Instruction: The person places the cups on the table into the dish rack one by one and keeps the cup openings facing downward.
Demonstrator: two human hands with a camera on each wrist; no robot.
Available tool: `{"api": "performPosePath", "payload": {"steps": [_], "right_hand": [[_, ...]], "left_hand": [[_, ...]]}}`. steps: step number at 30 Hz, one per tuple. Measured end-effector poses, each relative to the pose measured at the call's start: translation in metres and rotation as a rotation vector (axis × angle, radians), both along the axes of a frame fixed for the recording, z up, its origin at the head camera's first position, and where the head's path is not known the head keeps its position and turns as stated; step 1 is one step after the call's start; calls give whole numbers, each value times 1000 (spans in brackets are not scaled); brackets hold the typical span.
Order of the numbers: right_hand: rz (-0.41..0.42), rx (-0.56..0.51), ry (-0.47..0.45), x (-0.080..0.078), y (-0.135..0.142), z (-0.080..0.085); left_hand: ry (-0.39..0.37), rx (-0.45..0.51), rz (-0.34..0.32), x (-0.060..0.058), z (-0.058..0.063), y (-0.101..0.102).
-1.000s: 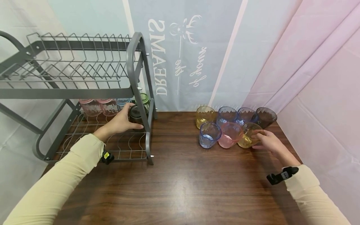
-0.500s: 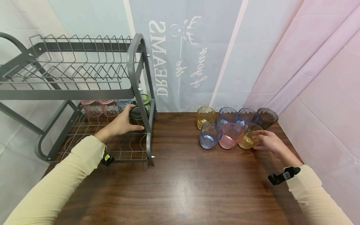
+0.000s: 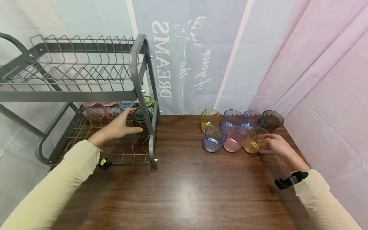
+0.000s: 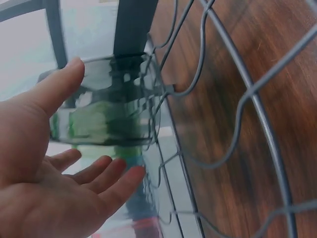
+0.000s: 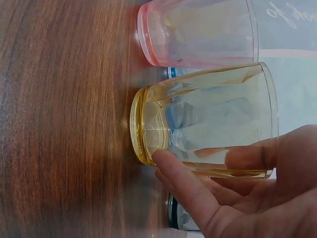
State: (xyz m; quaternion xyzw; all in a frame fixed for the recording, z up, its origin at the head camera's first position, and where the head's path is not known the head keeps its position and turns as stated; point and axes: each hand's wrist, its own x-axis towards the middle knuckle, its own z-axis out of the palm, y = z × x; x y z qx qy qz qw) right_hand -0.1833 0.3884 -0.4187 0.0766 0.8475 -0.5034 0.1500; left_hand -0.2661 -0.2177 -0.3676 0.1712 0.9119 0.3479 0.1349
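In the head view my left hand (image 3: 116, 124) is at the lower shelf of the dish rack, thumb and fingers spread beside a dark grey glass (image 3: 140, 117). The left wrist view shows a gap between the palm and this upside-down dark glass (image 4: 106, 121), which sits on the wires in front of a green glass (image 3: 148, 101). On the right, my right hand (image 3: 276, 145) holds a yellow glass (image 3: 253, 145) from its right side. Its thumb and fingers lie on opposite sides of the yellow glass (image 5: 198, 114), whose base is down at the tabletop.
Left of the dark glass, pink glasses (image 3: 95, 111) and a blue glass (image 3: 127, 104) stand on the grey rack (image 3: 69, 95). Beside the yellow glass are a pink glass (image 3: 234, 140) and a clear blue glass (image 3: 212, 143). Behind stand several more, including a dark glass (image 3: 271, 119) near the wall.
My left hand has let go of the dark glass and drawn back slightly to the left. The right hand stays at the yellow glass, which has shifted very slightly toward me.
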Motion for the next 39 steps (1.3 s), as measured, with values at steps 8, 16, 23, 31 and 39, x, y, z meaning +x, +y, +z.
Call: {"api": "performPosePath", "payload": {"steps": [8,16,23,31,39], "right_hand": [[4,13,9,3,1,7],[16,2,12,3,4,11],[28,-30,28,3,7,19],[47,-30,47,4,10,27],[91,-15,88,7,3,41]], "left_hand": [[-6,60,-43,18,15,-19],[-21,60,-30,32,38,-26],[31,15,-37,47,51,-29],[20,0,-137,67,67,-29],[-84,87,-238,80,80,-20]]}}
